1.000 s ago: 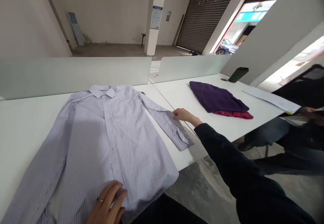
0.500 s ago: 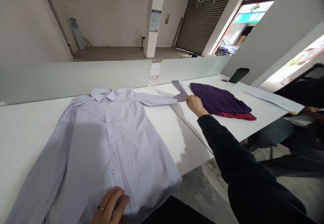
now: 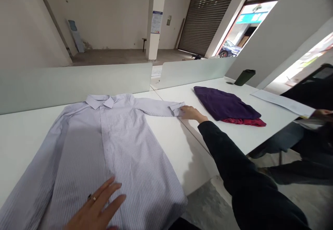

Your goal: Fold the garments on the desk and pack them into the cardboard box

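A pale lilac striped shirt lies face up and buttoned on the white table, collar toward the far divider. My left hand, with a ring on one finger, rests flat and open on the shirt's lower front. My right hand, in a black sleeve, lies at the cuff of the shirt's right sleeve, which is stretched out sideways on the table. Its fingers press on the cuff; whether they pinch it is unclear.
A folded purple garment lies on a red one on the neighbouring table. A dark green cup and a paper sheet lie beyond. Frosted dividers line the far edge. Another person sits at right.
My right hand lifted the shirt's right sleeve from beside the body, swung it outward and laid it straight on the table. My left hand slid slightly left on the hem and spread its fingers.
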{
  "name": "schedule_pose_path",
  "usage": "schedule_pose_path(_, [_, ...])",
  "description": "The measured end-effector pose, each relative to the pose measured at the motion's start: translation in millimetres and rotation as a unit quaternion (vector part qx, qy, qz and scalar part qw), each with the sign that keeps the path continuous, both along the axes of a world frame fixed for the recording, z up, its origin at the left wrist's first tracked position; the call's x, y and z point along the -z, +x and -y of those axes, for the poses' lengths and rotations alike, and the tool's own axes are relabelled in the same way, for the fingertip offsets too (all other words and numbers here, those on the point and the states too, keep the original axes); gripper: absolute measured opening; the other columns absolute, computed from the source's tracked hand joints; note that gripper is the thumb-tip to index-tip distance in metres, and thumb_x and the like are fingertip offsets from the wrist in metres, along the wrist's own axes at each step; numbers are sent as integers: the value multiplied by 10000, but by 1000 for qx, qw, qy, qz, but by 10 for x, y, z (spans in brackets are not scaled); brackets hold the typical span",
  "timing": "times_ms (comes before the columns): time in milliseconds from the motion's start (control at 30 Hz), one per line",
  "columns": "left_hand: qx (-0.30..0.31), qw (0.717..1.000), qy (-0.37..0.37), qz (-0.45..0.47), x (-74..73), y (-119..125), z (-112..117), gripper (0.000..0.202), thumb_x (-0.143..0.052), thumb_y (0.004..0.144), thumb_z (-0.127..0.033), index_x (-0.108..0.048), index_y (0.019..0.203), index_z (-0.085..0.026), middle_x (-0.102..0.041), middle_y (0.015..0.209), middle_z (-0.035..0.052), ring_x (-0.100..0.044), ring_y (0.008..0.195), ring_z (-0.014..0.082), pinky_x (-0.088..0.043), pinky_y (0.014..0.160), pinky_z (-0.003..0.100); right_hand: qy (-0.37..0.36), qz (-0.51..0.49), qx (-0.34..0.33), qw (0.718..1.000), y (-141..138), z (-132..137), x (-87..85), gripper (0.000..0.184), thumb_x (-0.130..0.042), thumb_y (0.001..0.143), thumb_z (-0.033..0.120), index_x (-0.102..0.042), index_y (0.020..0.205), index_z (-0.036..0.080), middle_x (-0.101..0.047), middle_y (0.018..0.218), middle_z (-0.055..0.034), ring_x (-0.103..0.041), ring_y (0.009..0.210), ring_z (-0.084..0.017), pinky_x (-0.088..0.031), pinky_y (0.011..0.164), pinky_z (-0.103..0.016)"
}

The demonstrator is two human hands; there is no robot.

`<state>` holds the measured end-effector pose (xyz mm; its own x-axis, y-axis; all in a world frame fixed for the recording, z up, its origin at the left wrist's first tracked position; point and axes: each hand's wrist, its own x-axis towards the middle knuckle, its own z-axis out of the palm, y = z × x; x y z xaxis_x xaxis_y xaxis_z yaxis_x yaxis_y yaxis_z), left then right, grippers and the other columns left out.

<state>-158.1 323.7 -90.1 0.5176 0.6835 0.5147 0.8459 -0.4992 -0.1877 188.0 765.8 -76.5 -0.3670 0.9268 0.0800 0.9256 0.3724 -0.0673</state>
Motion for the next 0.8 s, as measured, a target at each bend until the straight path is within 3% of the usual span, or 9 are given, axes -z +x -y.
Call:
schedule_pose_path(100, [1,998,-58,18,-215,-70,-478,378,-456,965,-397,-587,1297,-272,-638,1314,26,-581,1229,183,-565,910,262,-1,7,13,1000,-125,-63,51,513,-638,756,196,-625,1269,174,-598,1320,-159,-556,1200,-323,-429,981,-407])
schedule_pose_path(267, [-54,973,-211,81,-269,-102,-1471,460,-471,953,-367,-500,1382,-203,-505,1452,123,-397,1402,273,-424,1091,458,28,-72,76,994,-60,-233,56,357,-495,861,209,-657,1176,162,-680,1136,-167,-634,1055,-288,-467,892,-355])
schedule_pose_path(367, [-110,946,-288,102,-312,-58,-2134,561,-447,952,-422,-413,1441,-150,-361,1547,179,-283,1459,300,-319,1147,480,56,-207,138,967,28,-352,-7,316,-409,906,259,-653,1064,134,-690,1001,-160,-648,934,-257,-498,820,-341])
schedule_pose_path(500, [-196,919,-319,122,-301,42,-2835,704,-371,961,-484,-265,1490,-33,-182,1594,262,-142,1492,347,-212,1176,478,52,-449,161,877,51,-527,-185,380,-249,970,369,-566,1114,216,-662,953,-94,-637,775,-186,-533,702,-326])
schedule_pose_path(600, [-220,913,-319,130,-169,115,-3087,708,-303,960,-544,-222,1520,-117,-134,1621,211,-114,1492,371,-188,1157,554,4,-634,125,764,17,-656,-371,405,-204,980,384,-570,1063,232,-641,871,-80,-637,801,-202,-542,722,-361])
schedule_pose_path(633, [-221,913,-320,124,-114,136,-3123,702,-282,958,-561,-222,1526,-151,-129,1629,186,-105,1492,379,-163,1150,595,-7,-663,116,740,2,-693,-430,426,-182,981,372,-577,1041,225,-635,843,-81,-637,810,-209,-543,736,-371])
schedule_pose_path(700, [-220,916,-318,104,-21,168,-3148,712,-248,953,-592,-227,1534,-181,-130,1636,156,-79,1490,399,-95,1134,662,-19,-697,108,709,-36,-754,-530,452,-163,978,364,-589,1001,216,-628,808,-82,-634,804,-213,-542,762,-379])
schedule_pose_path(800, [-214,921,-311,91,28,181,-3132,757,-232,941,-629,-223,1542,-169,-138,1634,154,-56,1488,416,-38,1128,689,-31,-717,105,689,-140,-813,-641,437,-198,966,395,-597,970,218,-625,799,-78,-624,790,-207,-537,779,-370])
